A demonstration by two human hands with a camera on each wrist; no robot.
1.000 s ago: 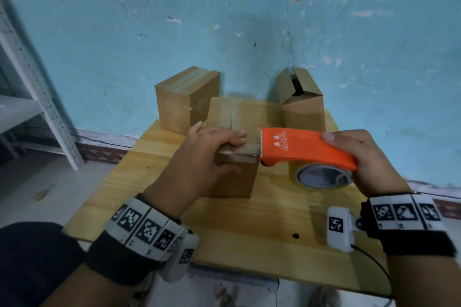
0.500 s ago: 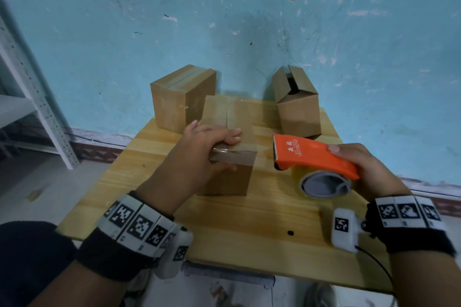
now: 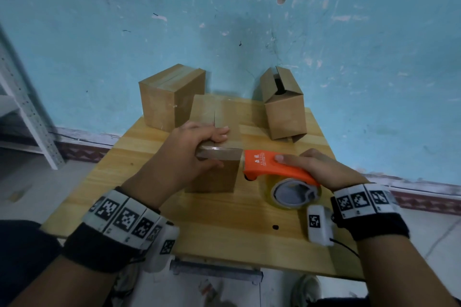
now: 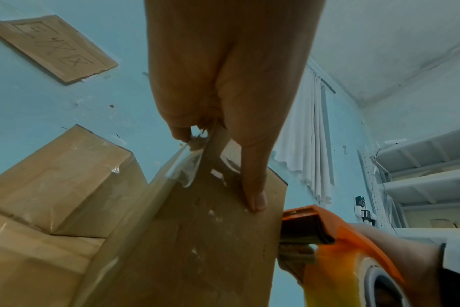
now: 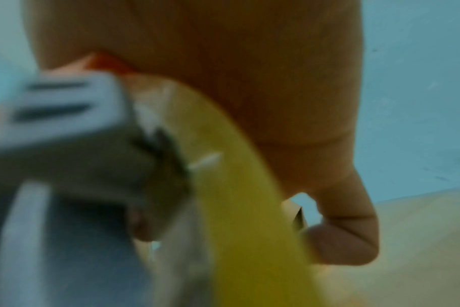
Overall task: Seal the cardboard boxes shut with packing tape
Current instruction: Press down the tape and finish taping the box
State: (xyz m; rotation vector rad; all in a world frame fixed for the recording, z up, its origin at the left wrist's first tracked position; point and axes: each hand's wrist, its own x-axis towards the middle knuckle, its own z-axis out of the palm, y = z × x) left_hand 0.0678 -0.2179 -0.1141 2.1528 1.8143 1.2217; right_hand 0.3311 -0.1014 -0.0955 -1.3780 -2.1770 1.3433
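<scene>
On the wooden table (image 3: pixel 224 219) stands the middle cardboard box (image 3: pixel 212 177), with clear tape along its top. My left hand (image 3: pixel 214 149) grips its near top edge, fingers on top and thumb (image 4: pixel 255 197) on the front face (image 4: pixel 197 238). My right hand (image 3: pixel 309 169) holds the orange tape dispenser (image 3: pixel 272 166), index finger laid along its top. The dispenser's front end (image 4: pixel 305 226) touches the box's right side near the top edge. The right wrist view is blurred and shows only the yellowish tape roll (image 5: pixel 236 187) and my curled fingers (image 5: pixel 341 238).
A closed, taped box (image 3: pixel 169 97) stands at the table's back left, close to the middle box. A box with open flaps (image 3: pixel 284 109) is at the back right. The blue wall rises just behind them. Metal shelving (image 3: pixel 22 107) stands to the left.
The dispenser left the box's top edge, swung off to the right, and has come back against the box's right side. My left hand has kept its grip on the box.
</scene>
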